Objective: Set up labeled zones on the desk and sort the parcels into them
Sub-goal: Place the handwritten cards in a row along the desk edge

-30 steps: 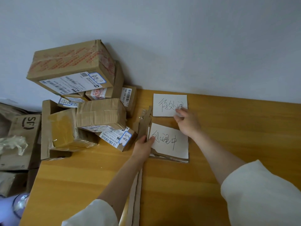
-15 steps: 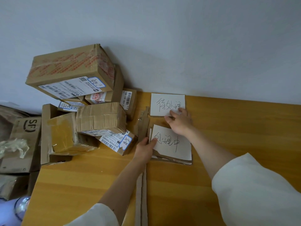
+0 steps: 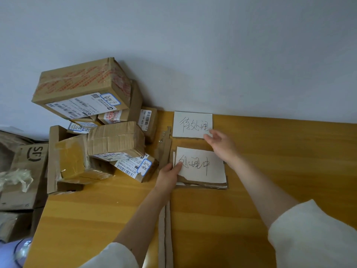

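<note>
Two white handwritten label cards lie on the wooden desk. The far card sits by the wall. The near card rests on a torn cardboard stack. My left hand pinches the near card's left edge together with the cardboard under it. My right hand hovers between the two cards, fingers spread, its fingertips at the far card's lower right corner. A pile of taped brown parcels with shipping labels stands at the desk's left end.
Cardboard strips run from the near edge up to the cards, with a shorter strip beside the parcels. Off the desk's left edge sit an SF-marked box, crumpled plastic wrap and more cartons. The wall bounds the far side.
My right hand has lifted off the near card and shifted right, fingers spreading at the far card's corner. My left hand stays on the near card's left edge.
</note>
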Available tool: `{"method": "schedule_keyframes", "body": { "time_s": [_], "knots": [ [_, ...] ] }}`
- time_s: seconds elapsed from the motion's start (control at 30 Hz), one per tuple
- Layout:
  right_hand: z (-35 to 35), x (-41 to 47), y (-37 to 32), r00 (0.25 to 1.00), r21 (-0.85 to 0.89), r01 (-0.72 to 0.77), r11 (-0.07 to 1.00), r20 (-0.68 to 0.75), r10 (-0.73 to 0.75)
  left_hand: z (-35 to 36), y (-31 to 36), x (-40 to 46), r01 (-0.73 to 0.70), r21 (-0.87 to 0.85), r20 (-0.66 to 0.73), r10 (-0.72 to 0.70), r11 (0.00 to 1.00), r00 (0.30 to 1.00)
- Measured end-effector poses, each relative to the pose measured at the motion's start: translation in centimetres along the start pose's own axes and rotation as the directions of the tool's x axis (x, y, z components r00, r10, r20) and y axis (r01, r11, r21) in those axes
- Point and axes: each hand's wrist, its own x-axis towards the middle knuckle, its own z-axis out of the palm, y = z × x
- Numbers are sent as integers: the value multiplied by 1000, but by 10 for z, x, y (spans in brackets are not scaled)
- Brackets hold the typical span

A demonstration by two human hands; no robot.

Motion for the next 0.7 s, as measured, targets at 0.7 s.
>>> {"method": "schedule_keyframes", "body": {
  "time_s": [0.7],
  "knots": [
    [-93, -117, 82, 968, 410, -150, 900, -124, 217, 82, -9, -55, -57, -122, 54, 64, 991, 997]
  ]
}}
